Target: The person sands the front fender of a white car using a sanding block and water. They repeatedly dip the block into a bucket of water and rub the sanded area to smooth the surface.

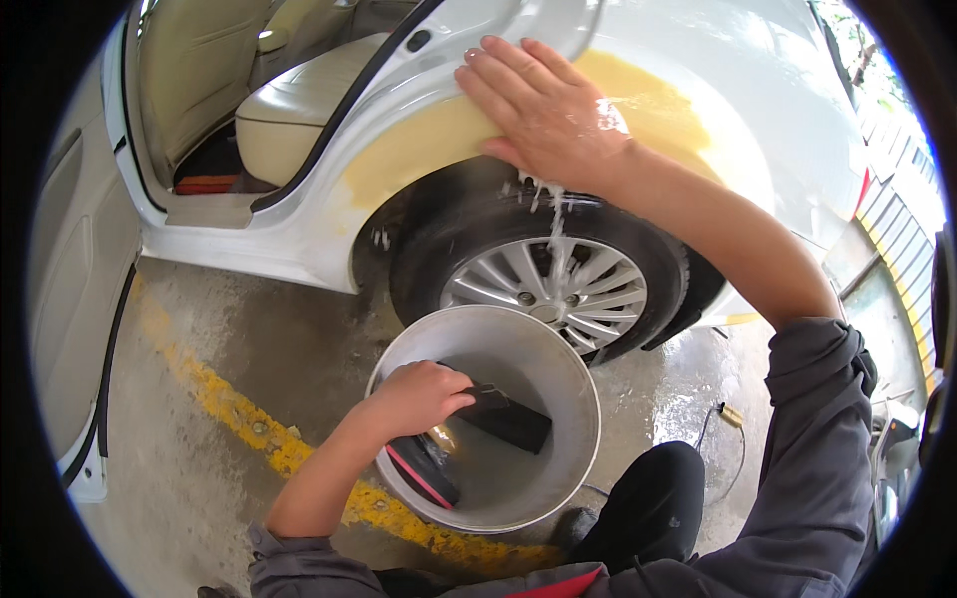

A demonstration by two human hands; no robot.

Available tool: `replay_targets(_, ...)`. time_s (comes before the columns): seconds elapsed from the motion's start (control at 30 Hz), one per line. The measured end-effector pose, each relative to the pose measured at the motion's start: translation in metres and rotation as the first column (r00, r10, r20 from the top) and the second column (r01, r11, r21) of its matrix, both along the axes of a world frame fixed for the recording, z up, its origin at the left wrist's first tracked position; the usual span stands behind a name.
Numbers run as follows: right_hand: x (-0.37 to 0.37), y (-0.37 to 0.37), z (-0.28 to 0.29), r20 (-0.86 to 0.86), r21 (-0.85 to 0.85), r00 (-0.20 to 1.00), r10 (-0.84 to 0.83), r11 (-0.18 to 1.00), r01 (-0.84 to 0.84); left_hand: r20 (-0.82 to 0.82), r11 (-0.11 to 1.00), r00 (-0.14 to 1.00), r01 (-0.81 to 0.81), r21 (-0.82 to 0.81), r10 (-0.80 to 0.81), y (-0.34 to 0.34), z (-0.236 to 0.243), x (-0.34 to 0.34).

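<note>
My right hand point(553, 118) lies flat, fingers stretched, on the yellowish filler patch point(653, 105) over the wheel arch of a white car point(788, 110). Water streams from under it onto the tyre and the silver wheel point(598, 289). Inside a round grey bucket point(573, 364), my left hand point(424, 396) is closed on the near end of a dark oblong block point(516, 425). The block slants down into cloudy water point(498, 478). Beside it, against the bucket's left wall, rests a black object with a pinkish-red edge point(424, 474); its kind is unclear.
The rear car door point(75, 249) stands open at the left, showing a beige seat point(289, 120). A worn yellow line point(234, 404) crosses the wet concrete floor. My knee point(658, 498) is right of the bucket, near a thin cable with a brass-coloured fitting point(732, 415).
</note>
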State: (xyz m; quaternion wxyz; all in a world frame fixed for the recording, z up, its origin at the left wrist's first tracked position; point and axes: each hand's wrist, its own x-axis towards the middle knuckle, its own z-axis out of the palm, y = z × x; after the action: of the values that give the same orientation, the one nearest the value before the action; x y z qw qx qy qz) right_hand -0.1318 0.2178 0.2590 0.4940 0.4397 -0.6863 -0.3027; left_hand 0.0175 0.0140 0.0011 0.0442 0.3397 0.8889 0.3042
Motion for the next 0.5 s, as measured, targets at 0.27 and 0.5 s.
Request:
replay_targets(0.27, -0.014, -0.146, -0.092, -0.032, 0.170, 0.998, 0.056, 0.984, -0.050, 0.074, 0.995, 0.993, -0.086, -0.055, 0.090, -0.009, 0.005, 0.007)
replay_targets(0.5, -0.037, -0.154, -0.127, -0.048, 0.372, 0.995, 0.085, 0.926, -0.061, 0.014, 0.993, 0.994, -0.112, -0.042, 0.113, -0.005, -0.001, -0.002)
